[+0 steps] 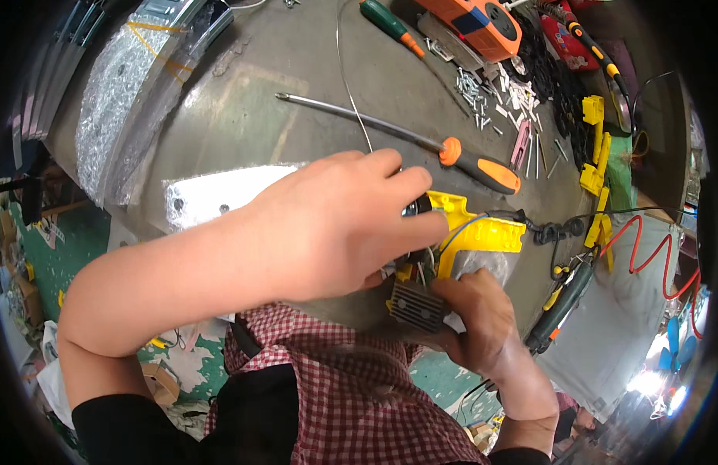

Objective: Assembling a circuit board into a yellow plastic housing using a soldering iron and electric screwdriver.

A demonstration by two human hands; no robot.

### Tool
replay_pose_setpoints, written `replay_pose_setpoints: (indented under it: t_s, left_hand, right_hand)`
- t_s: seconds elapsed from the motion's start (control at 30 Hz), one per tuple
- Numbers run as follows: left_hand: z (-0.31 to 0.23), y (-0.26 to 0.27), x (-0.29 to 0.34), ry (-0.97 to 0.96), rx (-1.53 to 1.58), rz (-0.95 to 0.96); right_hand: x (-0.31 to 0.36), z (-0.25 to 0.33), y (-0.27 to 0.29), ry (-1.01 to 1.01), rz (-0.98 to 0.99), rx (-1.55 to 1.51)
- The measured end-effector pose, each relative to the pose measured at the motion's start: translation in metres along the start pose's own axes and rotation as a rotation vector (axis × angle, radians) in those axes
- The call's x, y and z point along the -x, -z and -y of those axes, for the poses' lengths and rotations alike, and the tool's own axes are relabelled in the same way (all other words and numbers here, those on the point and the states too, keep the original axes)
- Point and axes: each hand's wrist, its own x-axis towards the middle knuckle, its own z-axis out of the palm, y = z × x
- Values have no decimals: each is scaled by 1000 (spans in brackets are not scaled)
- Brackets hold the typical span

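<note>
In front of me lies an open yellow plastic housing (pixel 483 234) with a blue lead and a black cable along it. My left hand (pixel 336 217) reaches across from the left with curled fingers over a dark part beside the housing; the hand hides most of that part. A thin silvery wire (pixel 343 70) runs down from the far edge and vanishes behind this hand. Nearer to me, my right hand (pixel 487 325) grips a grey finned metal block (pixel 415 305) between thumb and fingers. Thin leads show between block and housing.
Beyond my hands lies a long orange-black screwdriver (pixel 483 169). A green-handled tool (pixel 390 25), an orange device (pixel 483 27) and scattered screws (pixel 471 97) are farther off. Bubble-wrapped parts (pixel 126 101) stand left. A dark power screwdriver (pixel 560 306) with a red coiled cord lies right.
</note>
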Motion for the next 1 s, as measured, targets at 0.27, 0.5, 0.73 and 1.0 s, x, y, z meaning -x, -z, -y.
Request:
replay_pose_setpoints:
  t_s: [0.27,0.5,0.73,1.0]
  left_hand:
    - [5,-7,-1,-80,-45,-94]
    - [7,-2,-1,-108,-83,-72]
    - [0,4,-3,-124,46,17]
    - [-4,9,-14,-113,2,101]
  right_hand:
    - [-1,-4,-17,171,-181,147]
    - [-15,10,-2,201,22,295]
    - [-17,31,-11,53,73,251]
    - [-30,21,-47,692,-402,-472]
